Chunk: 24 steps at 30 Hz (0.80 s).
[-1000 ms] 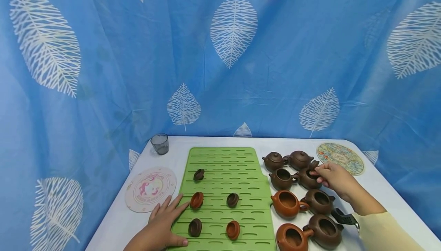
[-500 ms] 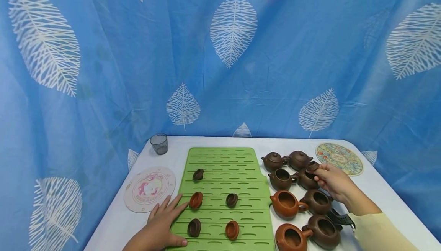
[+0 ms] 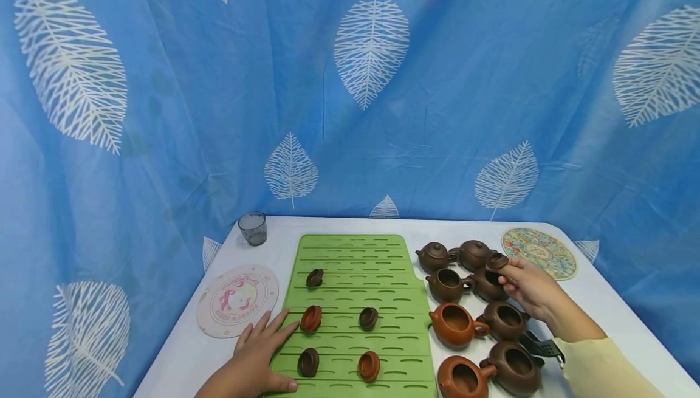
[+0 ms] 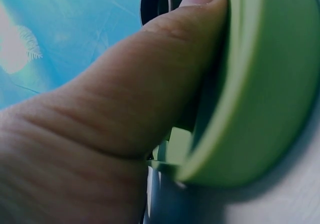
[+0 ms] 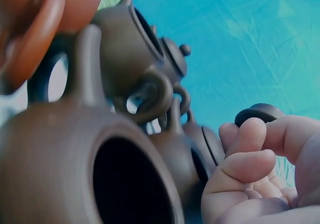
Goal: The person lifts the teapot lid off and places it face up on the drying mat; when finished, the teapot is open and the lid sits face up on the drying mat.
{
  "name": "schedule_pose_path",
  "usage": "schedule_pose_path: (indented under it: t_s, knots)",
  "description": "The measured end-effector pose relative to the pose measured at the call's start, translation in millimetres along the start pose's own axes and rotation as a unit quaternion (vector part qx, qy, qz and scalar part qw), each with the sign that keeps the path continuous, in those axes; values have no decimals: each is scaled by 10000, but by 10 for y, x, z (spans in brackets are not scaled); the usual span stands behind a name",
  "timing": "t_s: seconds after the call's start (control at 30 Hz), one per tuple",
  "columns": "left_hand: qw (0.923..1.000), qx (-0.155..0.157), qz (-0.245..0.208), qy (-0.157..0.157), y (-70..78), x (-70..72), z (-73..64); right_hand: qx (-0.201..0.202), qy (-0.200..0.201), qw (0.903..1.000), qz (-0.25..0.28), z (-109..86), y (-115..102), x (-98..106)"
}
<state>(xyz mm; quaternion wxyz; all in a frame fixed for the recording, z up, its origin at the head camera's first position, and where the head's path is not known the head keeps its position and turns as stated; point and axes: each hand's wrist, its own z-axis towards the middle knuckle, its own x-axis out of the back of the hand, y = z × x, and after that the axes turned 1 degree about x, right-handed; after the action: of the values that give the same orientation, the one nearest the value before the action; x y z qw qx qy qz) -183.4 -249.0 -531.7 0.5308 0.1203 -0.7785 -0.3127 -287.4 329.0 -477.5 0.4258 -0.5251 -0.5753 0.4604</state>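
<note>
My right hand [image 3: 527, 288] pinches a small dark brown teapot lid [image 3: 497, 260] between thumb and fingertips. In the head view the lid overlaps an uncovered dark teapot [image 3: 488, 284] right below it. The right wrist view shows the same lid [image 5: 259, 114] at the fingertips, beside several teapots. My left hand [image 3: 257, 352] lies with spread fingers on the left edge of the green mat [image 3: 355, 249]. Close to its fingertips is a reddish lid [image 3: 311, 319]. More loose lids, such as a dark one [image 3: 308, 362] and an orange one [image 3: 369, 366], lie on the mat.
Several open brown and orange teapots [image 3: 458, 325] crowd the mat's right side. Two lidded teapots [image 3: 435, 256] stand at the back. A glass [image 3: 254, 229] and a pink round mat [image 3: 238, 302] are at left, a patterned round mat [image 3: 540, 252] at back right.
My right hand has shifted slightly left, and the pinched lid has turned and shows more fully above the dark teapot. The left hand stays in place.
</note>
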Motion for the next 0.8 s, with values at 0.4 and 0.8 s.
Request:
schedule_pose_path:
  t_s: [0.4,0.8]
  knots:
    - [9999,-48,-63,67,-3,-6,-1,289,-394,9985,229,85,-218,-540]
    - [9999,-81,-121,48,1,4,-7,215,-894,9956,166,252,-341,-1283]
